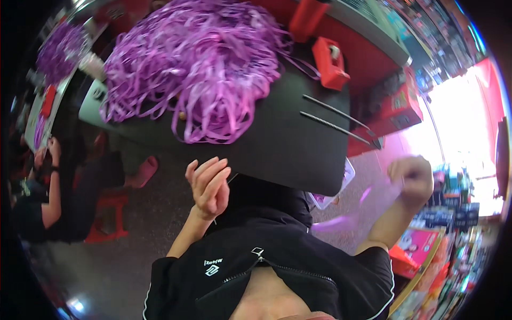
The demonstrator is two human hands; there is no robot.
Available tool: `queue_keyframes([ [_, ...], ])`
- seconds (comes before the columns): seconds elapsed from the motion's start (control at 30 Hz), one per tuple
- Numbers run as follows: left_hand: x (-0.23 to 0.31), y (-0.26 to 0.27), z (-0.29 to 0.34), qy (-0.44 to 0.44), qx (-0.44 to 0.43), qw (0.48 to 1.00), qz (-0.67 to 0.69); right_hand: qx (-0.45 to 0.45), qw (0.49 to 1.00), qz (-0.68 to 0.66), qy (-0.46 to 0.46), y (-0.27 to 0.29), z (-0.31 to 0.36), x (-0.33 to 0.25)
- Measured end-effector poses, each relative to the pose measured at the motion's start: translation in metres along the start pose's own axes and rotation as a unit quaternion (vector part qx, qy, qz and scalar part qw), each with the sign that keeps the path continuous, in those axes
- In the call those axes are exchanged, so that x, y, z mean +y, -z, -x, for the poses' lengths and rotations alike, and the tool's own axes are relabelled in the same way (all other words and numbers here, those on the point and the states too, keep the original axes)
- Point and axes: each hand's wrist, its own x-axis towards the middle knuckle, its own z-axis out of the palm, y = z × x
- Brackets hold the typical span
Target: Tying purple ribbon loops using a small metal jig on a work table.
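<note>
A large heap of shiny purple ribbon loops (213, 69) covers the left and middle of the dark table (298, 144). My left hand (209, 186) is raised by the table's near edge, below the heap. Its fingers are slightly bent and apart, with nothing seen in them. Out to the right, beyond the table corner, my right hand (413, 176) is smeared by motion. Whether it holds anything cannot be made out. A blurred purple ribbon (336, 224) streaks through the air between that hand and my body.
Two thin metal rods (333, 128) jut over the table's right side, near a red tape dispenser (330, 63). A white basket (348, 178) stands below the right corner. At left, another person (48, 197) sits by a table with more purple ribbon (61, 50). Stocked shelves (453, 213) line the right.
</note>
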Motion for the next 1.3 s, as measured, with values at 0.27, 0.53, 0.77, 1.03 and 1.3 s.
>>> queue_keyframes([
  [0.27, 0.077, -0.052, -0.117, 0.139, -0.243, 0.86, 0.427, 0.302, 0.942, 0.054, -0.138, -0.002, 0.023, 0.025],
  [0.53, 0.148, -0.177, -0.182, 0.137, -0.422, 0.735, 0.513, 0.301, 0.946, -0.002, -0.12, 0.0, 0.052, 0.045],
  [0.77, 0.168, -0.262, -0.205, 0.011, -0.513, 0.723, 0.463, 0.502, 0.86, 0.023, -0.088, 0.005, 0.096, 0.086],
  [1.03, 0.148, -0.352, -0.239, -0.042, -0.55, 0.702, 0.45, 0.68, 0.725, 0.1, -0.034, 0.003, 0.066, 0.137],
  [1.3, 0.095, -0.357, -0.24, -0.099, -0.61, 0.762, 0.196, 0.559, 0.827, -0.035, -0.038, 0.005, 0.025, 0.208],
])
